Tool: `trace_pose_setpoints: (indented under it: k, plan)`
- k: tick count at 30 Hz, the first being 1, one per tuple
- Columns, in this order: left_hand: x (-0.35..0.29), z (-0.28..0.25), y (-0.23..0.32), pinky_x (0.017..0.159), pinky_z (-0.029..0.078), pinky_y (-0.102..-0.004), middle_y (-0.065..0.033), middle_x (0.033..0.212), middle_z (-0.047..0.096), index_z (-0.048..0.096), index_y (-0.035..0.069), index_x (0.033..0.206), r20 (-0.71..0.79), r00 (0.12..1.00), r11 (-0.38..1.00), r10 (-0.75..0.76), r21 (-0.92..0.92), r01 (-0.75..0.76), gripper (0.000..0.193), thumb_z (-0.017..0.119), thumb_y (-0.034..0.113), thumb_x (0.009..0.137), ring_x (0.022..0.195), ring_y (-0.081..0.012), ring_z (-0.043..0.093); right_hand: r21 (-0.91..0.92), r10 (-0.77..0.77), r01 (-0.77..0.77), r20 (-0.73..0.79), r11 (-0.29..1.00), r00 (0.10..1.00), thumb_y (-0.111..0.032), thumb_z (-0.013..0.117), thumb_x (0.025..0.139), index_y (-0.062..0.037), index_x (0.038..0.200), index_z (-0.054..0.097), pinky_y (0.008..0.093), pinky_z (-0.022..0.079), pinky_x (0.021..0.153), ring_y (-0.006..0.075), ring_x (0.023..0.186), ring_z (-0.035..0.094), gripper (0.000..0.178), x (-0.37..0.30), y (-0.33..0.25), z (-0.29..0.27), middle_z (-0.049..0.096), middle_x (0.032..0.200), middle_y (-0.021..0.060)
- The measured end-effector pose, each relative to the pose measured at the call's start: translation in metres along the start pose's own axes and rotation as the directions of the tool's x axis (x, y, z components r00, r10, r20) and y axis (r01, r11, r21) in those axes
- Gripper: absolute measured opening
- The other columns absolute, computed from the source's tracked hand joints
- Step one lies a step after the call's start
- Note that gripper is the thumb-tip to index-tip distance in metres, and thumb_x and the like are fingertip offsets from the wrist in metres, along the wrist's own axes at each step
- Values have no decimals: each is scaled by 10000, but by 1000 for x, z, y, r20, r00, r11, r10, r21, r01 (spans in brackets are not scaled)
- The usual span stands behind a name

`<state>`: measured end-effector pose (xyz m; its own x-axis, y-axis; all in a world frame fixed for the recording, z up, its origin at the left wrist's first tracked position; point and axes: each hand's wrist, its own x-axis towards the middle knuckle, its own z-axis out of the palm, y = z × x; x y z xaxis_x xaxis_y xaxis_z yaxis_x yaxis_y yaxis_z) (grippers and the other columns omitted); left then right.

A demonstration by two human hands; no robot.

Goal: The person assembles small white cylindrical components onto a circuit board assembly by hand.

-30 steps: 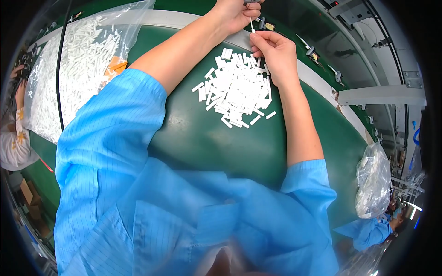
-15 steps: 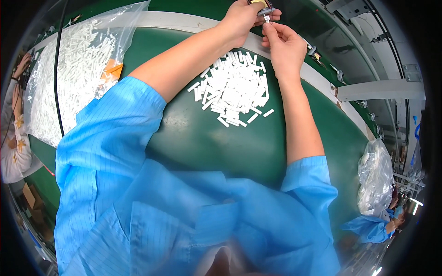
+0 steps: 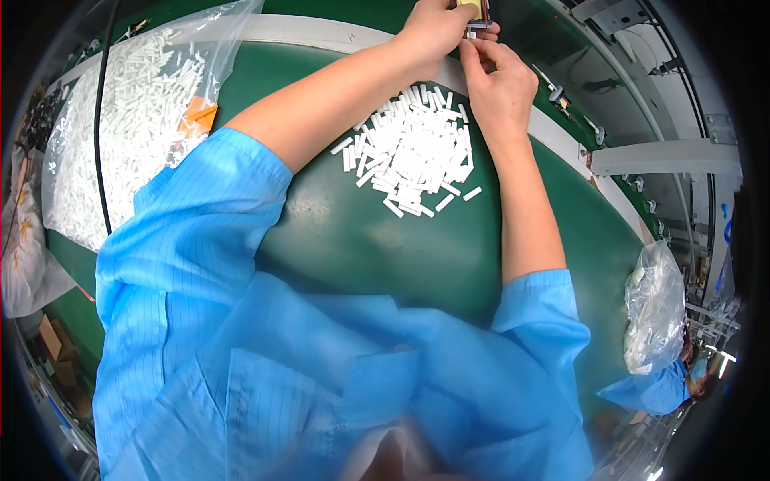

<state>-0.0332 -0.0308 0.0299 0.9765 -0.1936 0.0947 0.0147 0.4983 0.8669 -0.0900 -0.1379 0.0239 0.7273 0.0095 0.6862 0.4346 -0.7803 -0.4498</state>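
At the top edge, my left hand (image 3: 437, 30) is closed around a small part with a yellow block (image 3: 483, 8), a dark grey plate and thin dark wires. The picture's edge cuts this part off. Just below it, my right hand (image 3: 504, 84) pinches with thumb and forefinger at a small white piece (image 3: 472, 35), which meets the underside of the plate; its far end is hidden. Between my forearms, a loose pile of short white tubes (image 3: 413, 148) lies on the green table mat (image 3: 361, 256).
A large clear bag of similar white tubes (image 3: 120, 136) with an orange tag (image 3: 198, 119) lies left, a black cable (image 3: 99, 144) crossing it. Beyond a pale rail (image 3: 553, 132), more small parts (image 3: 559, 98) sit on a green strip. Another clear bag (image 3: 654, 305) lies right. Co-workers sit both sides.
Both my hands have shifted slightly to the right with the yellow-block part. My right fingertips are closer to its plate, and less of the white piece shows. The co-worker at left has moved.
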Motion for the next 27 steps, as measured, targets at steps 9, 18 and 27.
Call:
trace_pose_setpoints:
  k: [9, 18, 27]
  plan:
    - [24, -59, 33, 723, 504, -397, -155, 854, 672, 613, 25, 952, 299, 806, 214, 511, 864, -456, 162, 542, 139, 862, 828, -341, 647, 273, -10, -78, 305, 959, 952, -89, 620, 835, -97, 972, 711, 238, 479, 707, 119, 817, 591, 165, -2, -8, 0, 651, 963, 15]
    - [30, -69, 12, 905, 384, -400, -99, 980, 651, 634, 77, 1040, 528, 566, -254, 633, 833, -492, 218, 512, 182, 894, 1035, -259, 576, 316, -344, 197, 521, 928, 781, -46, 567, 814, -125, 1024, 705, 311, 486, 830, 214, 1138, 485, 263, -8, -24, 2, 577, 1169, 18]
    - [-43, -52, 40, 847, 475, -377, -177, 1062, 634, 616, -9, 1073, 573, 713, 252, 404, 680, -689, 351, 549, 296, 912, 949, -353, 606, 496, 263, -441, 389, 748, 883, -243, 522, 951, -38, 1127, 644, 248, 428, 878, 140, 965, 597, 296, -14, -7, -14, 650, 1095, 81]
